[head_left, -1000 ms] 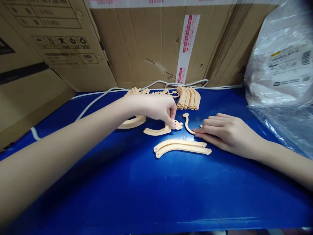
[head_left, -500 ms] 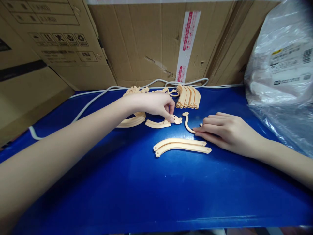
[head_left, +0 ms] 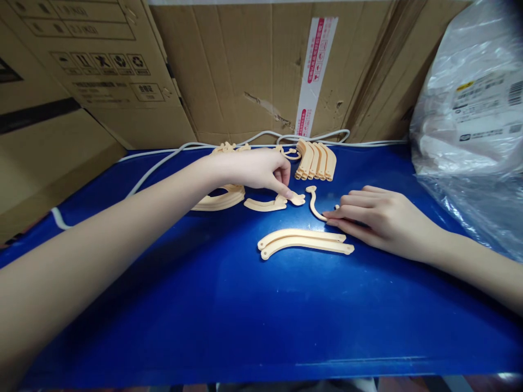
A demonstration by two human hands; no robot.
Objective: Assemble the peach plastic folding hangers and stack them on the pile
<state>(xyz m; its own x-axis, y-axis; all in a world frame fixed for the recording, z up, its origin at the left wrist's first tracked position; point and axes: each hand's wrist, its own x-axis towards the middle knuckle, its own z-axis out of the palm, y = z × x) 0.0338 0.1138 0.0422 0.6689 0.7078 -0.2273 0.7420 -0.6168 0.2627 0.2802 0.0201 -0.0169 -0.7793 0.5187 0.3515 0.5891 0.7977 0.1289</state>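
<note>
My left hand (head_left: 269,173) reaches across to a small flat cream piece shaped like a rabbit head (head_left: 298,200). Its thumb lies over one end, and the fingers are pinched around there. Just left of it, a short curved piece (head_left: 263,205) rests on the table. My right hand (head_left: 373,216) pinches the lower end of a thin S-shaped cream piece (head_left: 313,201), whose wider end points away from me. A small tip of something pale shows by the right fingers. Two long curved strips (head_left: 304,243) lie side by side in front of both hands.
Behind stands a row of several curved cream pieces (head_left: 315,161). More curved pieces (head_left: 223,201) are partly hidden by my left arm. A white cable (head_left: 155,173) runs along the cardboard box (head_left: 245,71). A plastic-wrapped package (head_left: 469,109) sits right on the blue table (head_left: 261,321).
My left thumb has moved slightly onto the rabbit-head piece and covers the holes that showed before. My right hand and its piece have hardly moved; the view shifted a little.
</note>
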